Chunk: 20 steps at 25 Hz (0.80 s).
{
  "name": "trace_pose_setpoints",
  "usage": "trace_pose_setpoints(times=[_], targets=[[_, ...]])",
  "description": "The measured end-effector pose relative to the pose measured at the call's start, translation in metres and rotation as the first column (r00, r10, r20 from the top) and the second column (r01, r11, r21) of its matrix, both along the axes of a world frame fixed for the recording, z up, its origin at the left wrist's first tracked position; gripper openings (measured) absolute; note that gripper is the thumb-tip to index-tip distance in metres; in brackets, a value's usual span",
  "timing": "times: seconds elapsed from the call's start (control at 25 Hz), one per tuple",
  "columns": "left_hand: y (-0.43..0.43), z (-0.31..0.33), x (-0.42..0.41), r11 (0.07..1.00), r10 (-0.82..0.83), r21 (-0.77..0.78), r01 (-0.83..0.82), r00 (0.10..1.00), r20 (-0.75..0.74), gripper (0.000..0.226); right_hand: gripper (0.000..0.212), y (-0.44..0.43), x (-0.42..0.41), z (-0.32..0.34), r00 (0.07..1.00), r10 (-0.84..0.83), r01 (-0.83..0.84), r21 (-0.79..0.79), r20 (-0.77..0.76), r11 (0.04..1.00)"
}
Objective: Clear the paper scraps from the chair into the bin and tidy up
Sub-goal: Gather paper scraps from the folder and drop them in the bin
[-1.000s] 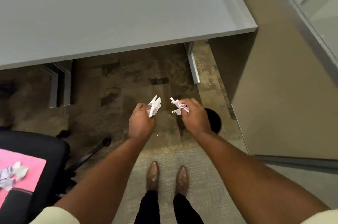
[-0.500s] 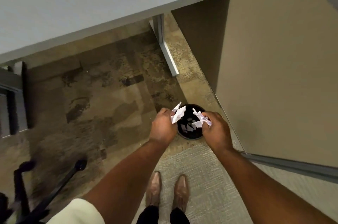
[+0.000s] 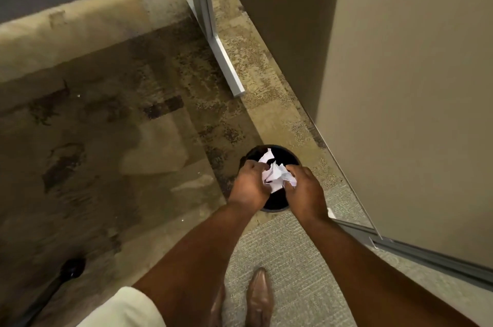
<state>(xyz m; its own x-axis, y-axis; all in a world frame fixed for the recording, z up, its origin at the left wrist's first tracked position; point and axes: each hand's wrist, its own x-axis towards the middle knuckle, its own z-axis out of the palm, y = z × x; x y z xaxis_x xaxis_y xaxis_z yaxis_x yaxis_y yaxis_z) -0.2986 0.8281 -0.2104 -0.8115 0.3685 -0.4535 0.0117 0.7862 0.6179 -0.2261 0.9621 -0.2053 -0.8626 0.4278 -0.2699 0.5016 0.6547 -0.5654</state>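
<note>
Both my hands hover together over a small round black bin (image 3: 289, 154) that stands on the carpet near the partition wall. My left hand (image 3: 249, 184) grips crumpled white paper scraps (image 3: 274, 176), and my right hand (image 3: 304, 189) grips the other side of the same white bundle. A loose white scrap (image 3: 266, 157) shows just beyond my left fingers, above the bin's opening. The bin's inside is mostly hidden by my hands. The chair seat is out of view.
A beige partition wall (image 3: 400, 86) runs close on the right with a metal rail (image 3: 426, 257) at its foot. A grey desk leg (image 3: 221, 54) stands on the carpet ahead. A black chair caster (image 3: 73, 269) sits at lower left. My brown shoes (image 3: 258, 297) are below.
I have stepped closer to the bin and lowered my view. My two hands came together over its opening, so the separate scraps now form one bundle. The desk top slid out of view.
</note>
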Motion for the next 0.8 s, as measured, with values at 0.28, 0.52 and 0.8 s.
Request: trace_pose_setpoints(times=[0.28, 0.52, 0.8], targets=[[-0.002, -0.021, 0.003, 0.998, -0.053, 0.026, 0.053, 0.999, -0.013, 0.052, 0.044, 0.0, 0.003, -0.022, 1.0, 0.018, -0.018, 0.025, 0.001, 1.0], [-0.026, 0.049, 0.008, 0.999, -0.02, -0.034, 0.018, 0.997, -0.079, 0.045, 0.042, -0.012, 0.002, 0.034, 0.999, -0.005, 0.006, 0.021, -0.032, 1.0], [-0.085, 0.185, 0.018, 0.991, 0.099, -0.063, -0.116, 0.967, -0.234, 0.033, 0.036, -0.052, 0.006, 0.161, 0.991, 0.077, -0.072, 0.054, -0.11, 0.996]])
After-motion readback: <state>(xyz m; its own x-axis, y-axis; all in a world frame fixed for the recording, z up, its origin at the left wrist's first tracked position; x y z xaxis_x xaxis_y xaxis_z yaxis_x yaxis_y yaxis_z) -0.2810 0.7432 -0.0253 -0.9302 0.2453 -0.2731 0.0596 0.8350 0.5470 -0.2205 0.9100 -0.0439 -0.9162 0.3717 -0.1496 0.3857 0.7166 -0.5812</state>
